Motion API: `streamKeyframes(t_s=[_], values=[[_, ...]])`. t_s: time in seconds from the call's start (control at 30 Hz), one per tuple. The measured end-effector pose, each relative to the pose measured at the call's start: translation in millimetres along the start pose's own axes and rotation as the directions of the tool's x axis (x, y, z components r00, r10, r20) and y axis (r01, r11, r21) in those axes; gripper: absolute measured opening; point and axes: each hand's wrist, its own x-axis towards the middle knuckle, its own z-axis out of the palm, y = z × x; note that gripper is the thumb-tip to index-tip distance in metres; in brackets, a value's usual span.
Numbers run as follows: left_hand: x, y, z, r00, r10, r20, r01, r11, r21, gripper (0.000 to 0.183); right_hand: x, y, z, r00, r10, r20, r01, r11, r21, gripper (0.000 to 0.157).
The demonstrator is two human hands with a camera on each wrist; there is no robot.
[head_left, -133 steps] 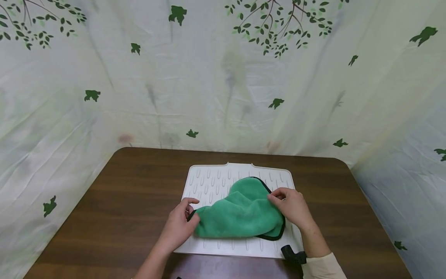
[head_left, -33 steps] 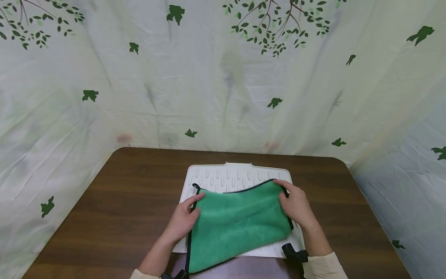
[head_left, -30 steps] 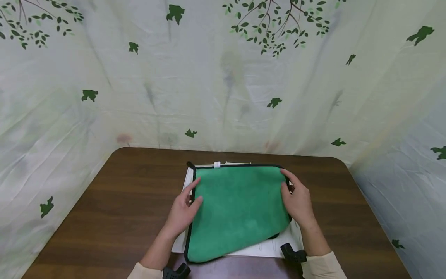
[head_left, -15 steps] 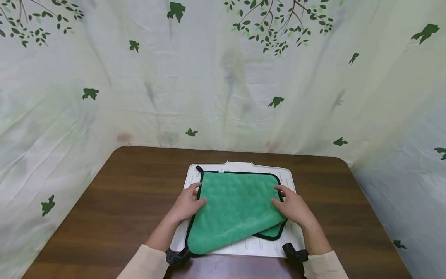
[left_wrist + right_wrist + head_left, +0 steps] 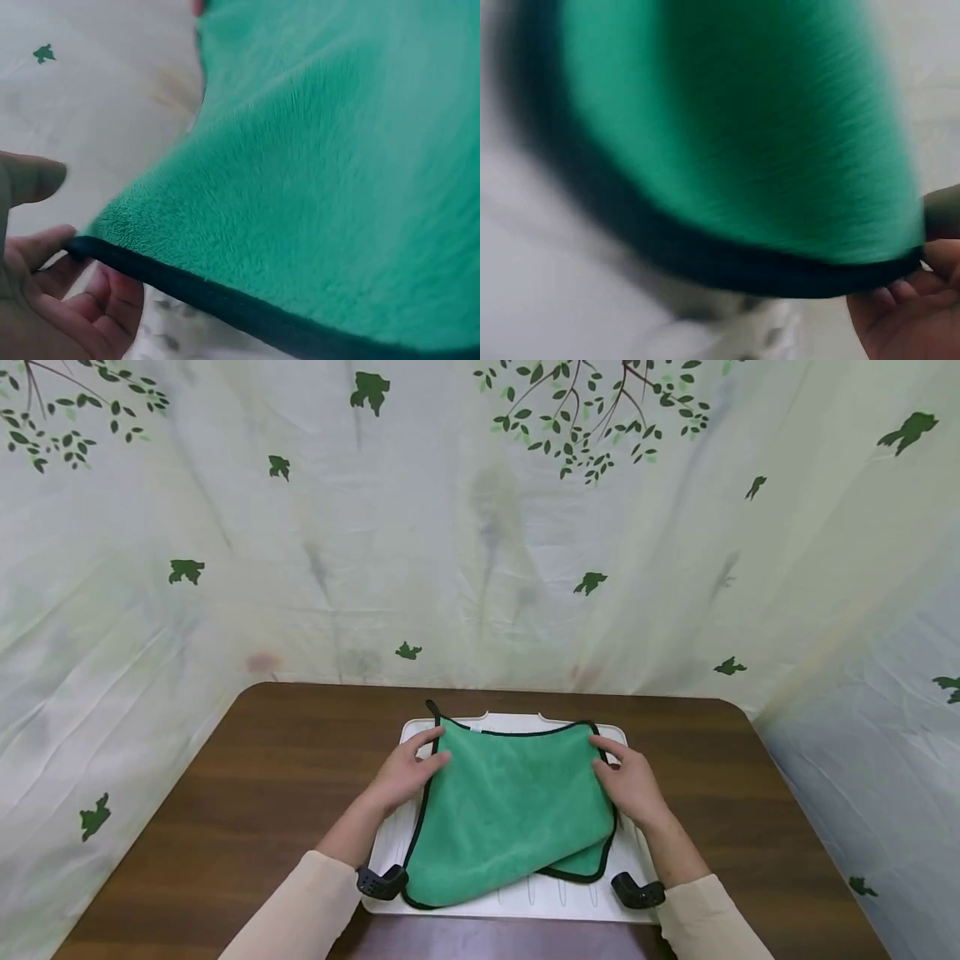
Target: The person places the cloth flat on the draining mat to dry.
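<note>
A green plush towel (image 5: pixel 517 810) with black edging lies over a white ridged tray (image 5: pixel 570 902). Its far edge sags between my hands, and the black loop (image 5: pixel 432 707) at its far left corner sticks up. My left hand (image 5: pixel 405 772) holds the left edge near that corner; in the left wrist view its fingers (image 5: pixel 112 307) lie under the black trim. On the opposite edge, my right hand (image 5: pixel 630 781) grips near the far right corner, as the right wrist view also shows. A folded-under layer (image 5: pixel 585 864) peeks out at the lower right.
The tray sits on a brown wooden table (image 5: pixel 300 760). White curtains (image 5: pixel 450 527) printed with leaves hang around the back and sides. Black wrist devices (image 5: pixel 382 882) are worn at both wrists.
The towel was bunched at first and then spread out over the tray. Since half a second ago, both hands have moved away from me and its far corners have risen.
</note>
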Motion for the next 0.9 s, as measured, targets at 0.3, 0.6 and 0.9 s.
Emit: streamKeyframes(t_s=[0.3, 0.6, 0.9], values=[[-16.9, -2.1, -5.1, 0.998, -0.067, 0.015, 0.066, 0.998, 0.02, 0.079, -10, 1, 0.9, 0.992, 0.097, 0.085, -0.091, 0.993, -0.075, 0.066], [-69.6, -6.3, -3.7, 0.953, -0.064, 0.296, 0.056, 0.998, 0.036, 0.097, -50, 12, -12.2, 0.948, 0.049, 0.315, -0.04, 0.999, -0.038, 0.084], [-70.0, -5.0, -9.4, 0.941, -0.083, 0.327, 0.065, 0.996, 0.066, 0.095, -38, 20, -26.9, 0.899, 0.051, 0.435, -0.051, 0.999, -0.012, 0.081]])
